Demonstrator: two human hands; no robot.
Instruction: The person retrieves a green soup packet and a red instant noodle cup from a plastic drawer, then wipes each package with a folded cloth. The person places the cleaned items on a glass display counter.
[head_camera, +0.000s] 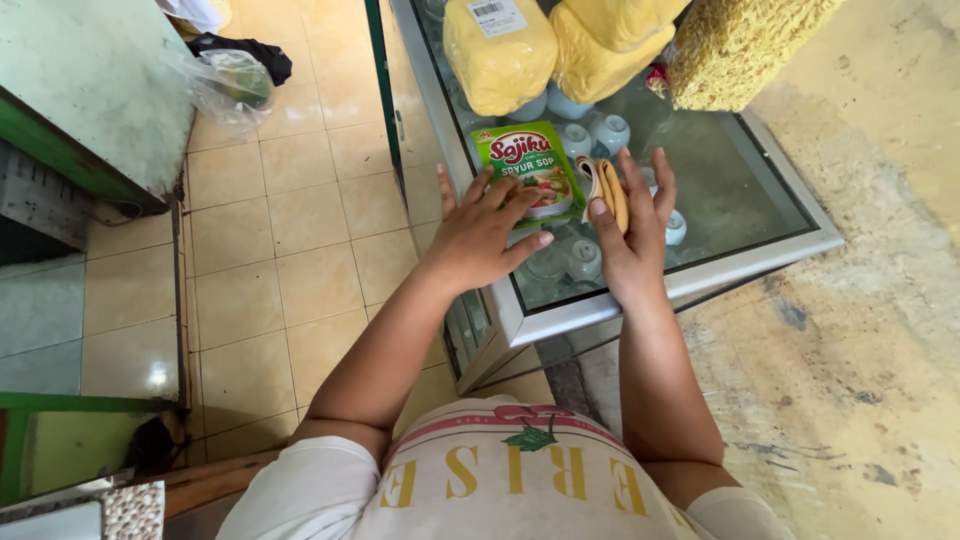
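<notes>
On the glass top (740, 200) of a shop cabinet, my left hand (480, 240) lies flat on a green seasoning sachet (528, 168), fingers spread. My right hand (632, 235) pinches a bundle of tan rubber bands (605, 190) just beside it. The sachet looks light, crinkly and slick, best gripped by an edge.

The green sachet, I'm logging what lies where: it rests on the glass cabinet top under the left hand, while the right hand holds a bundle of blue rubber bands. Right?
Not quite. The rubber bands in the right hand are tan, not blue, as the head view shows. The rest holds: the green sachet lies on the glass cabinet top under the left hand.
</notes>
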